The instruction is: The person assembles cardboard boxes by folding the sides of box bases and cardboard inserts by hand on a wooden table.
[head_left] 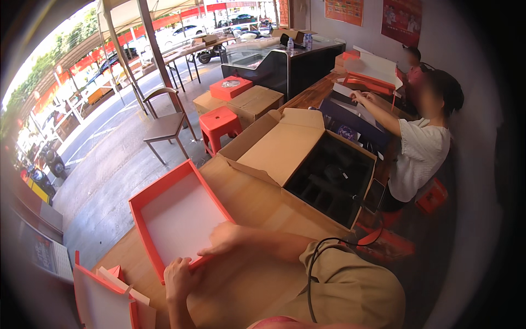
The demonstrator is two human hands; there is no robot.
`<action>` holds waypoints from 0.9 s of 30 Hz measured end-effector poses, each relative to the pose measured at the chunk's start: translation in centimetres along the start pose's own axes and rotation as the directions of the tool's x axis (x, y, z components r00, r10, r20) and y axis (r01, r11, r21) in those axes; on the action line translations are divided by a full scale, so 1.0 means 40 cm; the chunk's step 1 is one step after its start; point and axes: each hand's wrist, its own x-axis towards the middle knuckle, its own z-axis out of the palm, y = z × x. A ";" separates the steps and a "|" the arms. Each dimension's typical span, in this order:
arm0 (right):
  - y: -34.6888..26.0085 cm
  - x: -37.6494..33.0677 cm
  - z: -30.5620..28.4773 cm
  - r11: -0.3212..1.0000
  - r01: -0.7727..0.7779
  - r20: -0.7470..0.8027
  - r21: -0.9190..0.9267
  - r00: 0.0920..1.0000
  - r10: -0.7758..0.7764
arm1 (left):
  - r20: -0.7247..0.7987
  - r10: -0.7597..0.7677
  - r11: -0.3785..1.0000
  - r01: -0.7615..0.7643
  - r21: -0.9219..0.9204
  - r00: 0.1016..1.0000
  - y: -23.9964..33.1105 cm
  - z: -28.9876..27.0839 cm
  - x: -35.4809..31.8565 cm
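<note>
My left hand (179, 277) pinches near rim of orange tray (178, 219) at 6 o'clock, steadying it. Right hand (227, 238) at 4 o'clock, fingers together, flat on tray corner. Open carton (307, 164) at 2 o'clock.

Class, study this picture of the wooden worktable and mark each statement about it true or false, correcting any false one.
1. Both hands, the left hand and the right hand, touch the shallow orange tray with a white inside. True.
2. The orange tray holds bottles. False: it is empty.
3. The large brown cardboard box stands open. True.
4. The orange plastic stool sits on the wooden table. False: it stands on the floor.
</note>
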 end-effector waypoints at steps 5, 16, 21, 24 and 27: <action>0.022 0.033 0.033 1.000 0.005 -0.123 0.000 0.992 -0.005 | 0.094 -0.080 0.997 0.078 0.018 0.992 -0.038 -0.033 0.000; -0.009 -0.030 -0.055 0.990 0.091 -0.040 -0.111 0.995 -0.096 | 0.049 -0.082 0.996 0.084 -0.031 0.995 -0.123 0.013 -0.014; 0.026 -0.031 -0.061 0.971 0.239 -0.077 0.012 0.968 -0.237 | -0.008 0.018 0.999 -0.018 -0.051 1.000 -0.070 -0.059 -0.005; 0.035 -0.022 -0.059 0.959 0.281 -0.060 0.041 0.959 -0.278 | 0.044 0.018 0.995 -0.013 -0.098 0.999 -0.062 -0.102 -0.007; 0.023 -0.049 -0.079 0.950 0.311 -0.047 0.043 0.950 -0.309 | 0.038 0.105 0.990 -0.101 -0.094 0.994 -0.149 -0.052 -0.033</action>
